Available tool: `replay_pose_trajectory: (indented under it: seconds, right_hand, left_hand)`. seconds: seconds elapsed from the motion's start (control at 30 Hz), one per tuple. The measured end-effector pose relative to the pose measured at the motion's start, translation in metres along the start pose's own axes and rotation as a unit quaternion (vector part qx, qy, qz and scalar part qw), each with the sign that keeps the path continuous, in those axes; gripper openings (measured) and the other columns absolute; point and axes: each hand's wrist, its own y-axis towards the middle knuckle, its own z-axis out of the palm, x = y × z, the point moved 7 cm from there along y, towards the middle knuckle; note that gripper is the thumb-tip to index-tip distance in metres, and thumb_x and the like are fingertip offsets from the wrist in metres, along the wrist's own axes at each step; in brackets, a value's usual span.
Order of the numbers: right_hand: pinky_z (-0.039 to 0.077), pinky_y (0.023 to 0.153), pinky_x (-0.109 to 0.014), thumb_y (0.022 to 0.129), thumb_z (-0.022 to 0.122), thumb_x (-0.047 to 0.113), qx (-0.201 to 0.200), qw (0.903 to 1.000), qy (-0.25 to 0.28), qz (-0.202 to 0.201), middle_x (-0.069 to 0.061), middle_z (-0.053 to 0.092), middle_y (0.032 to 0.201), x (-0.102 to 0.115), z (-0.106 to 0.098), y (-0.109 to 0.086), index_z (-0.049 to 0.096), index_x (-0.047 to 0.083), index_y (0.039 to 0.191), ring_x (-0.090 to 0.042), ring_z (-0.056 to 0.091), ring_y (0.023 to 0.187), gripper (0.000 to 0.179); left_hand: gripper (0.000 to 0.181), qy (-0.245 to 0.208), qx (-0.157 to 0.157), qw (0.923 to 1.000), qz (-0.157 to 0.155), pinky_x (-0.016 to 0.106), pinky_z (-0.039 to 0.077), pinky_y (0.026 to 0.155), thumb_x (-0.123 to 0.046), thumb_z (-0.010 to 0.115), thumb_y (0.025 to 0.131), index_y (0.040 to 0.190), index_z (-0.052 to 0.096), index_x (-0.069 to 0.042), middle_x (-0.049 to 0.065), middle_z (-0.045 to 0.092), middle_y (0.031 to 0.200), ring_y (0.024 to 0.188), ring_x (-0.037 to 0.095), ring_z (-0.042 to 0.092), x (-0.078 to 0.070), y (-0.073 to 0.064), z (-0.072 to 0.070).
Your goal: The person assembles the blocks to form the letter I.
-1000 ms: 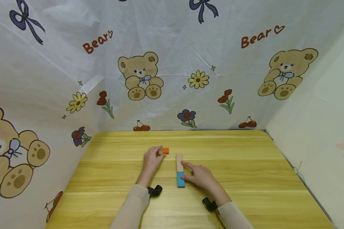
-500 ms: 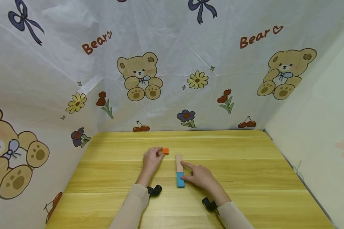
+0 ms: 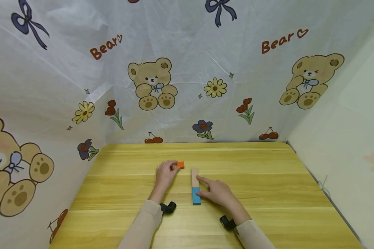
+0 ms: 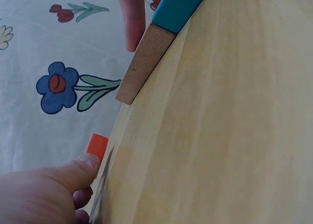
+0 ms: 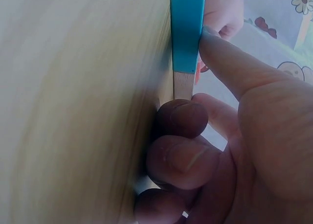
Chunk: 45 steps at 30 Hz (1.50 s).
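My left hand [image 3: 166, 172] pinches a small orange block [image 3: 180, 165] between thumb and fingers, toward the back of the table. In the left wrist view the thumb lies against the orange block's [image 4: 98, 145] near face. To its right, a plain wooden block [image 3: 195, 177] and a blue block [image 3: 196, 196] lie end to end in a straight row. My right hand [image 3: 219, 192] reaches in from the right, its index fingertip at the wooden block's side and its thumb at the blue one. The right wrist view shows the other fingers [image 5: 183, 158] curled low by the tabletop.
The yellow wood-grain table [image 3: 261, 180] ends at a white cloth [image 3: 187, 86] printed with bears and flowers. A pale wall [image 3: 339, 138] borders the right side. Each wrist wears a small black camera, one [image 3: 168, 207] on the left and another [image 3: 227, 222] on the right.
The left thumb and fingers have drawn slightly closer together at the orange block. The right hand and the wooden and blue blocks stay in place.
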Motion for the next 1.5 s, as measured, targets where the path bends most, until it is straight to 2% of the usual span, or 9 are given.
replay_pose_trajectory:
  seconds: [0.23, 0.37, 0.57, 0.73, 1.03, 1.23, 1.4, 1.5]
  right_hand:
    - [0.022, 0.053, -0.029, 0.094, 0.075, 0.055, 0.0, 1.0, 0.001, 0.006, 0.005, 0.042, 0.059, -0.002, 0.003, 0.0, 0.056, 0.032, 0.156, -0.013, 0.03, 0.055, 0.068]
    - [0.022, 0.053, -0.029, 0.095, 0.075, 0.055, 0.003, 1.0, 0.004, 0.008, 0.005, 0.041, 0.059, -0.002, 0.004, -0.001, 0.055, 0.031, 0.156, -0.013, 0.029, 0.054, 0.069]
    - [0.022, 0.054, -0.029, 0.095, 0.074, 0.056, 0.004, 1.0, 0.001, 0.009, 0.005, 0.04, 0.059, -0.002, 0.005, 0.0, 0.055, 0.032, 0.157, -0.013, 0.029, 0.054, 0.07]
    - [0.021, 0.054, -0.029, 0.094, 0.074, 0.057, 0.002, 1.0, -0.004, 0.008, 0.006, 0.039, 0.059, -0.002, 0.004, 0.001, 0.055, 0.032, 0.156, -0.013, 0.028, 0.054, 0.07]
    - [0.02, 0.054, -0.029, 0.094, 0.074, 0.056, 0.003, 1.0, 0.001, 0.004, 0.006, 0.036, 0.058, -0.001, 0.003, 0.001, 0.055, 0.031, 0.157, -0.013, 0.025, 0.054, 0.07]
    - [0.02, 0.054, -0.029, 0.094, 0.075, 0.056, 0.001, 1.0, 0.001, 0.001, 0.006, 0.038, 0.058, -0.001, 0.004, 0.002, 0.055, 0.031, 0.157, -0.013, 0.026, 0.053, 0.07]
    - [0.02, 0.054, -0.03, 0.094, 0.075, 0.056, 0.0, 1.0, 0.004, 0.003, 0.005, 0.038, 0.057, -0.001, 0.003, 0.002, 0.055, 0.031, 0.157, -0.013, 0.026, 0.054, 0.07]
    - [0.02, 0.054, -0.029, 0.094, 0.074, 0.056, 0.001, 1.0, 0.004, 0.003, 0.005, 0.038, 0.057, -0.001, 0.002, 0.002, 0.055, 0.031, 0.157, -0.013, 0.026, 0.054, 0.07]
  left_hand:
    - [0.027, -0.026, 0.004, 0.9994, -0.021, 0.04, 0.036, 0.087, -0.023, 0.082, 0.095, 0.119, 0.08, -0.01, -0.003, 0.065, 0.079, 0.083, 0.018, 0.054, 0.002, -0.001, 0.002]
    - [0.028, -0.046, 0.001, 0.9987, -0.02, 0.045, 0.043, 0.094, -0.024, 0.082, 0.094, 0.119, 0.08, -0.011, -0.003, 0.064, 0.079, 0.083, 0.017, 0.054, 0.002, 0.0, 0.002]
    - [0.029, -0.062, 0.002, 0.998, -0.01, 0.037, 0.046, 0.082, -0.024, 0.083, 0.093, 0.12, 0.081, -0.011, -0.002, 0.065, 0.079, 0.078, 0.015, 0.051, -0.004, 0.003, 0.001]
    - [0.032, -0.056, 0.004, 0.9984, -0.005, 0.033, 0.047, 0.078, -0.028, 0.084, 0.092, 0.119, 0.081, -0.012, -0.002, 0.068, 0.082, 0.077, 0.013, 0.052, -0.007, 0.006, 0.002]
    - [0.031, -0.057, 0.001, 0.9983, 0.01, 0.041, 0.049, 0.086, -0.03, 0.085, 0.091, 0.117, 0.082, -0.013, -0.003, 0.067, 0.082, 0.077, 0.013, 0.052, -0.011, 0.008, 0.002]
    - [0.032, -0.06, 0.007, 0.9981, 0.016, 0.05, 0.046, 0.1, -0.031, 0.085, 0.091, 0.117, 0.081, -0.012, -0.003, 0.066, 0.081, 0.08, 0.016, 0.052, -0.013, 0.009, 0.004]
    - [0.03, -0.055, 0.01, 0.9983, 0.019, 0.035, 0.046, 0.084, -0.029, 0.085, 0.092, 0.117, 0.082, -0.012, -0.003, 0.066, 0.081, 0.077, 0.014, 0.051, -0.016, 0.011, 0.006]
    - [0.03, -0.055, 0.012, 0.9982, 0.019, 0.031, 0.044, 0.077, -0.028, 0.084, 0.092, 0.117, 0.081, -0.012, -0.002, 0.066, 0.082, 0.077, 0.013, 0.05, -0.019, 0.012, 0.005]
